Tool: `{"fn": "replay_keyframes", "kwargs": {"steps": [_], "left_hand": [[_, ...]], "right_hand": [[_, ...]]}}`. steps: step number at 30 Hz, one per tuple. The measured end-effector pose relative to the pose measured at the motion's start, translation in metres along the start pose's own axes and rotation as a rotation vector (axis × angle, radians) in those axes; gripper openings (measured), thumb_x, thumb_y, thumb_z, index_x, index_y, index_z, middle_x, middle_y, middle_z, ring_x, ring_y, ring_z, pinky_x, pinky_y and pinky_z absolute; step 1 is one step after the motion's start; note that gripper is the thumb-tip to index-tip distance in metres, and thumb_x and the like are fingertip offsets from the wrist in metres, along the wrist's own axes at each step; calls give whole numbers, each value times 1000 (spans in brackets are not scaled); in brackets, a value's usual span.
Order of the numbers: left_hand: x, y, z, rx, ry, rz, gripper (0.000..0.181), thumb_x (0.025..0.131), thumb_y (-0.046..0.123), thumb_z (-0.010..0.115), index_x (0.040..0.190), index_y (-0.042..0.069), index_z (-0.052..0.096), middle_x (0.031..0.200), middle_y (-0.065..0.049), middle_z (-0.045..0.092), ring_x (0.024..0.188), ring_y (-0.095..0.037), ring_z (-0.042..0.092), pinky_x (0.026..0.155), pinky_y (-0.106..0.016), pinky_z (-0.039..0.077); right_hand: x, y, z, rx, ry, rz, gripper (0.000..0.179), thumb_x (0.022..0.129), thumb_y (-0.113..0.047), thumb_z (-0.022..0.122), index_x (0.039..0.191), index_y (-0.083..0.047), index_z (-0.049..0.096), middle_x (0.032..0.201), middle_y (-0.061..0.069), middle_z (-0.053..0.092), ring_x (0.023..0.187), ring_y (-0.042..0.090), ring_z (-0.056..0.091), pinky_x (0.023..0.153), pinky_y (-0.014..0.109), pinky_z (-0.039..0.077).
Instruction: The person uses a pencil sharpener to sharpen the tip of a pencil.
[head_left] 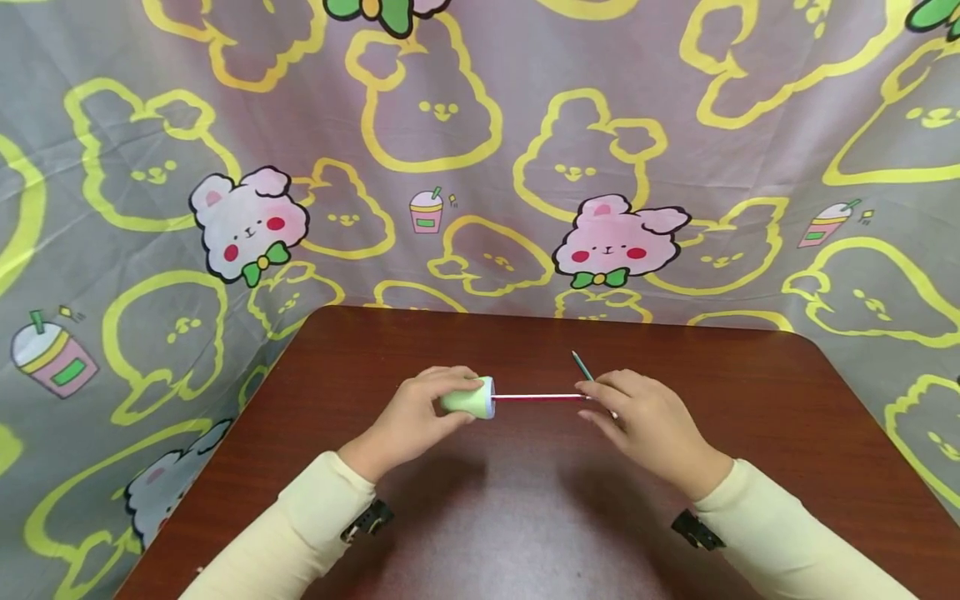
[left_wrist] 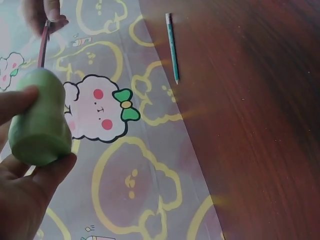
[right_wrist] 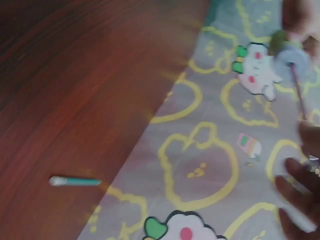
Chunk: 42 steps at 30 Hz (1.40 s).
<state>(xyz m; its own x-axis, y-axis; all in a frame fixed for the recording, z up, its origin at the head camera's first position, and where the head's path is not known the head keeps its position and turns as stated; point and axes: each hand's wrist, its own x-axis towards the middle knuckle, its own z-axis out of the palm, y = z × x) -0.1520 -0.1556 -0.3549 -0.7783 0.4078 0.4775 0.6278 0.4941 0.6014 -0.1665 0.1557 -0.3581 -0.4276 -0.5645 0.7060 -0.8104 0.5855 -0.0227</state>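
Note:
My left hand [head_left: 412, 417] grips a light green cup [head_left: 467, 400], tipped on its side with its pale rim toward the right hand. Between thumb and fingers, my right hand [head_left: 645, 417] pinches a slim red pencil [head_left: 536, 397] by its right end. The pencil's other end reaches the cup's mouth; how deep it goes is hidden. In the left wrist view the cup [left_wrist: 42, 120] hides that end, while the right wrist view shows the pencil [right_wrist: 298, 92] running into the opening. A green pencil [head_left: 582, 365] lies on the table, partly behind the right hand.
The brown wooden table [head_left: 525, 517] has rounded far corners. A grey curtain [head_left: 480, 192] printed with yellow outlines and cartoon rabbits hangs around its back and sides. Each wrist wears a dark strap, the left strap [head_left: 367, 521] and the right strap [head_left: 697, 531].

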Motion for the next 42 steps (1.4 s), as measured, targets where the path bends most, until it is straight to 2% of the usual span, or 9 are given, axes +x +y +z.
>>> {"fn": "replay_keyframes", "kwargs": {"steps": [5, 9, 12, 18, 20, 25, 35, 39, 42], "left_hand": [[0, 4, -4, -103, -58, -90, 38, 75, -1, 79, 112, 3, 71, 115, -9, 67, 106, -25, 62, 81, -28, 51], [0, 4, -2, -79, -63, -56, 39, 74, -2, 79, 112, 2, 70, 115, -9, 67, 107, -25, 61, 82, -29, 51], [0, 3, 1, 31, -32, 59, 40, 71, -3, 81, 110, 2, 71, 114, -9, 68, 108, -25, 60, 81, -29, 53], [1, -1, 6, 246, 29, 300, 40, 66, -5, 83, 103, 5, 74, 110, -9, 69, 106, -27, 60, 84, -34, 53], [1, -1, 7, 261, 42, 324, 40, 65, -5, 84, 103, 5, 74, 109, -9, 69, 105, -27, 60, 85, -34, 53], [1, -2, 7, 202, 44, 242, 40, 69, -3, 83, 106, 5, 73, 111, -10, 68, 108, -27, 59, 80, -28, 54], [-1, 2, 0, -125, -76, -123, 39, 75, 2, 80, 113, 3, 70, 117, -9, 67, 109, -25, 61, 83, -28, 51], [-1, 5, -2, -173, -126, -197, 38, 76, 2, 79, 113, 2, 70, 119, -13, 66, 110, -27, 61, 86, -28, 50], [-1, 6, 0, -101, -114, -121, 38, 75, 0, 79, 112, 2, 70, 117, -11, 67, 110, -26, 61, 85, -28, 51]], "right_hand": [[2, 3, 9, -102, 213, -264, 29, 101, -20, 49, 92, -3, 71, 74, 1, 62, 61, 18, 54, 52, 34, 46], [0, 0, 11, -100, 209, -244, 26, 99, -17, 52, 86, -4, 69, 67, 0, 57, 55, 16, 51, 48, 31, 44], [-1, -3, 7, 80, -5, -34, 17, 94, -17, 61, 86, -6, 72, 69, -7, 61, 57, 7, 53, 50, 26, 46], [7, 2, -7, 799, -593, 718, 16, 94, -12, 60, 91, 0, 70, 61, -3, 49, 56, 8, 45, 52, 24, 41], [9, 4, -9, 816, -640, 762, 17, 95, -13, 59, 91, 1, 68, 61, 2, 48, 56, 12, 47, 53, 27, 42], [8, 2, -11, 528, -508, 624, 26, 94, -27, 63, 110, -8, 69, 89, -1, 66, 75, 13, 56, 64, 30, 47], [2, 4, 6, -122, 236, -309, 27, 100, -17, 51, 90, -1, 71, 75, 3, 63, 62, 20, 56, 54, 35, 48], [1, 1, 8, -144, 274, -367, 26, 99, -12, 50, 84, -1, 68, 66, 2, 58, 55, 17, 49, 48, 31, 43], [-2, -2, 5, -66, 147, -233, 26, 98, -17, 54, 83, -3, 70, 65, -2, 58, 54, 13, 50, 47, 28, 43]]}}
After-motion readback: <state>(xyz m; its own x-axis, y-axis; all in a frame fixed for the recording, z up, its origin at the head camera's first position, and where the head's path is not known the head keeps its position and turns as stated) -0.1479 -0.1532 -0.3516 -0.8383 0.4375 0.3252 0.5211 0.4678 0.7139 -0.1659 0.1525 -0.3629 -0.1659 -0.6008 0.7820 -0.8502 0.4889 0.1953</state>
